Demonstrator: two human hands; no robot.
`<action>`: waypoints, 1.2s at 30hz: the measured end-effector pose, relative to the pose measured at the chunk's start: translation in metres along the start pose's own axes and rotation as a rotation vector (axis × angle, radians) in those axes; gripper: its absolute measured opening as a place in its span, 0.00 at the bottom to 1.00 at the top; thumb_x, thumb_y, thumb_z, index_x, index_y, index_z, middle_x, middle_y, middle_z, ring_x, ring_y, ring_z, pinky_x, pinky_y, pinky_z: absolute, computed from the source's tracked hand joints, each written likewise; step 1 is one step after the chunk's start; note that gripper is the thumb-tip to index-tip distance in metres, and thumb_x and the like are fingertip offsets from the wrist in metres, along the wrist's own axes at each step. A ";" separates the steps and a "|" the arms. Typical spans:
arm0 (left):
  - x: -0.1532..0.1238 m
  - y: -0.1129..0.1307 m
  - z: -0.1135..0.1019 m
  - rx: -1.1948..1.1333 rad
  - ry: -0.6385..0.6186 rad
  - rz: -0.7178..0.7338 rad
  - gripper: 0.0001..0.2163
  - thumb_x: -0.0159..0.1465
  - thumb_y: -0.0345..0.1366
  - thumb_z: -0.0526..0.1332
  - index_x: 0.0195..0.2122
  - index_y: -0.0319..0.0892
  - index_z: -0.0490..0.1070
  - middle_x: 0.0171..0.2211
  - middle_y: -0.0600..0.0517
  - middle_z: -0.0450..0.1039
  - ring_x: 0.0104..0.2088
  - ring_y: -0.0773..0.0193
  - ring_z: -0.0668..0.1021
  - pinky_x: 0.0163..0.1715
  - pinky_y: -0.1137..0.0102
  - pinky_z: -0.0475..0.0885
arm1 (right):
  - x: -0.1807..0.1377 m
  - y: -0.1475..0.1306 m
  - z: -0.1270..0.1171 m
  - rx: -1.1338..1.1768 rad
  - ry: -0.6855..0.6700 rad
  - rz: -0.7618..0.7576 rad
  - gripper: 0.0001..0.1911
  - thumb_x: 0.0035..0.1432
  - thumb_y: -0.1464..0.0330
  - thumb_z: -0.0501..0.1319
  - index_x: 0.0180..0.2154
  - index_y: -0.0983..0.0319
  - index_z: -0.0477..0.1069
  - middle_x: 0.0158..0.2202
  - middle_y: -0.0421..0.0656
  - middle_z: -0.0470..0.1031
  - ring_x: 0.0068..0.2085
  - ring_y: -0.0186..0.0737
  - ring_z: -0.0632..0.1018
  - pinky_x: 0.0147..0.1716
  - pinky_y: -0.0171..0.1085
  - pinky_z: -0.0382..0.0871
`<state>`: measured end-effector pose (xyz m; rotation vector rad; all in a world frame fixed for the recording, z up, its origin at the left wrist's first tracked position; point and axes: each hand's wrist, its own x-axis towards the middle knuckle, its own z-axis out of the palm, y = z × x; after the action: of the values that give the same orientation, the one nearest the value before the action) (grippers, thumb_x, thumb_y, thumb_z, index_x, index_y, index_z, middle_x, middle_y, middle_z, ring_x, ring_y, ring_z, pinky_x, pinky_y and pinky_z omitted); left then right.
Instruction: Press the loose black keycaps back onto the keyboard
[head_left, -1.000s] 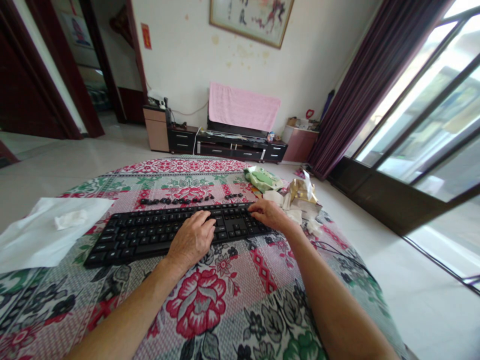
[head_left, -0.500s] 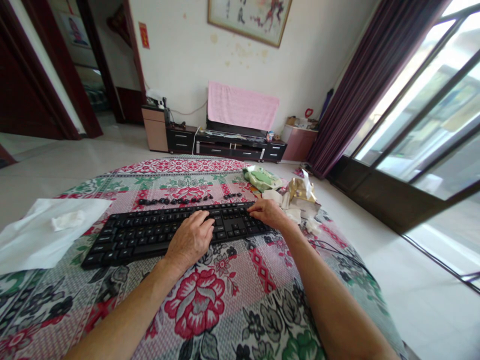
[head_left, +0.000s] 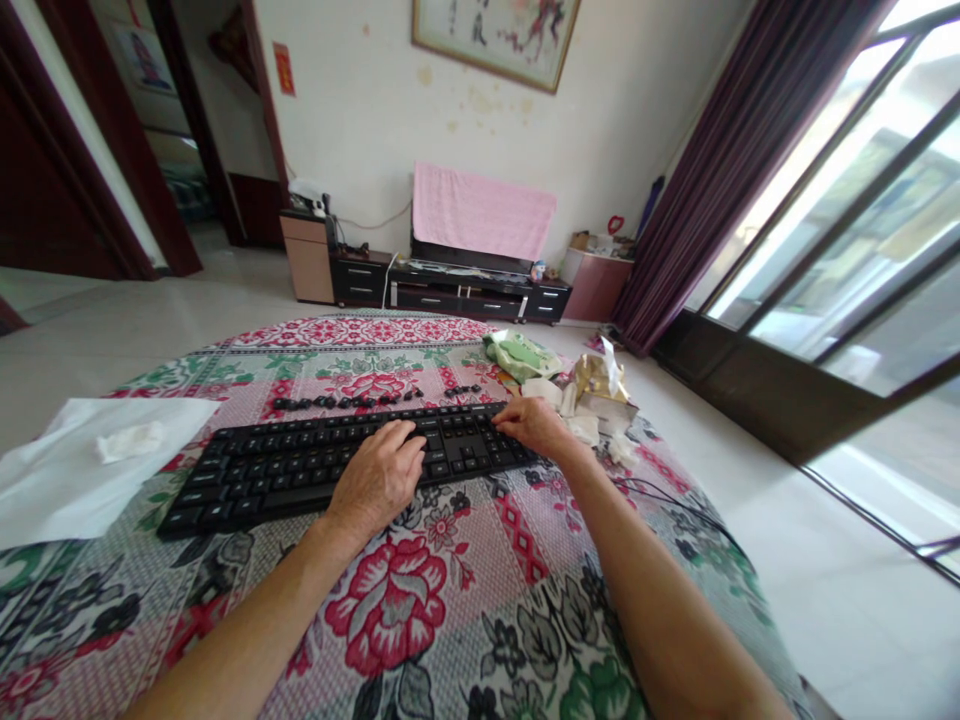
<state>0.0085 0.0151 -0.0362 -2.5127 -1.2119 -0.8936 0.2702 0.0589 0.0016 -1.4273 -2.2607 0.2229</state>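
A black keyboard (head_left: 300, 490) lies across the patterned tablecloth, its left end nearer to me. Over its keys, right of the middle, rests my left hand (head_left: 382, 470), fingers laid out and slightly apart. My right hand (head_left: 534, 424) is at the keyboard's far right end, thumb and fingers pinched together over the number keys. Whatever is between those fingertips is hidden. Behind the keyboard, small black loose keycaps (head_left: 345, 401) form a row, with a shorter group of keycaps (head_left: 463, 390) to its right.
White paper (head_left: 67, 490) with a folded tissue (head_left: 129, 442) lies at the left. A gold tissue box (head_left: 604, 390), crumpled tissues (head_left: 583, 430) and a green packet (head_left: 521, 355) sit at the right back. A black cable (head_left: 675, 508) runs off the round table's right edge.
The view has shifted very slightly. Both hands stay at the same places on the keyboard, with hardly any visible finger movement.
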 end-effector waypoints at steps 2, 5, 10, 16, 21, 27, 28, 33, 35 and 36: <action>0.000 -0.001 0.001 0.008 -0.002 -0.001 0.14 0.60 0.34 0.49 0.42 0.38 0.68 0.46 0.44 0.65 0.48 0.56 0.66 0.46 0.59 0.65 | 0.000 0.001 0.001 -0.012 0.000 0.000 0.09 0.45 0.73 0.59 0.30 0.60 0.75 0.30 0.40 0.76 0.34 0.34 0.74 0.36 0.32 0.66; 0.000 0.000 0.001 0.015 -0.006 0.000 0.14 0.60 0.34 0.49 0.43 0.38 0.68 0.46 0.43 0.65 0.48 0.56 0.66 0.46 0.59 0.65 | 0.000 0.002 0.001 -0.030 -0.003 -0.014 0.09 0.45 0.73 0.59 0.30 0.60 0.75 0.30 0.40 0.76 0.34 0.34 0.74 0.37 0.32 0.65; 0.001 0.001 -0.002 0.004 0.009 0.006 0.13 0.59 0.34 0.49 0.42 0.38 0.68 0.46 0.43 0.66 0.48 0.56 0.66 0.46 0.59 0.65 | 0.000 0.002 0.001 -0.082 -0.020 -0.072 0.10 0.46 0.74 0.57 0.29 0.59 0.75 0.29 0.39 0.76 0.34 0.34 0.73 0.36 0.31 0.64; 0.000 -0.001 0.001 0.003 0.025 0.016 0.13 0.59 0.34 0.49 0.42 0.39 0.68 0.45 0.44 0.66 0.48 0.56 0.67 0.46 0.58 0.66 | 0.000 0.000 -0.002 -0.086 -0.060 -0.083 0.11 0.46 0.74 0.56 0.31 0.61 0.75 0.30 0.41 0.75 0.33 0.34 0.73 0.35 0.31 0.63; 0.000 -0.001 0.000 -0.004 0.025 0.011 0.13 0.60 0.34 0.49 0.42 0.39 0.68 0.45 0.44 0.66 0.47 0.56 0.67 0.45 0.58 0.66 | 0.004 -0.005 -0.011 -0.056 0.004 -0.067 0.11 0.50 0.71 0.54 0.32 0.61 0.74 0.30 0.41 0.75 0.32 0.34 0.73 0.34 0.31 0.63; 0.001 0.001 -0.002 0.006 0.025 0.001 0.13 0.60 0.34 0.49 0.41 0.38 0.69 0.45 0.43 0.66 0.47 0.56 0.67 0.46 0.59 0.65 | 0.041 -0.003 -0.004 -0.227 0.045 0.019 0.12 0.50 0.71 0.54 0.36 0.60 0.73 0.34 0.43 0.74 0.35 0.37 0.72 0.36 0.33 0.63; 0.000 0.001 -0.002 0.001 0.034 0.000 0.13 0.60 0.34 0.49 0.41 0.39 0.69 0.45 0.44 0.66 0.47 0.56 0.67 0.46 0.58 0.65 | 0.049 -0.001 -0.001 -0.254 0.025 0.042 0.14 0.49 0.72 0.54 0.37 0.60 0.73 0.35 0.44 0.74 0.35 0.37 0.73 0.36 0.33 0.63; -0.001 0.000 0.000 -0.008 0.029 -0.007 0.13 0.59 0.33 0.49 0.42 0.39 0.68 0.46 0.44 0.65 0.48 0.56 0.66 0.46 0.58 0.65 | 0.076 0.008 0.015 -0.316 -0.046 0.089 0.19 0.45 0.77 0.54 0.42 0.62 0.71 0.40 0.44 0.73 0.41 0.39 0.71 0.42 0.34 0.62; -0.001 0.000 -0.001 -0.008 0.020 -0.012 0.13 0.60 0.33 0.49 0.42 0.39 0.68 0.46 0.44 0.65 0.48 0.56 0.66 0.46 0.58 0.65 | 0.080 0.012 0.018 -0.311 -0.062 0.079 0.20 0.45 0.77 0.54 0.41 0.61 0.71 0.41 0.44 0.73 0.42 0.40 0.71 0.43 0.34 0.61; -0.001 0.001 -0.001 -0.006 0.017 -0.016 0.13 0.60 0.33 0.49 0.42 0.39 0.68 0.46 0.44 0.65 0.48 0.56 0.66 0.46 0.58 0.65 | 0.082 0.013 0.019 -0.309 -0.073 0.075 0.20 0.44 0.78 0.54 0.41 0.61 0.72 0.40 0.43 0.73 0.42 0.40 0.71 0.42 0.34 0.61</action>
<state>0.0081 0.0137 -0.0360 -2.4989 -1.2271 -0.9216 0.2429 0.1392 0.0037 -1.6846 -2.3808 -0.0557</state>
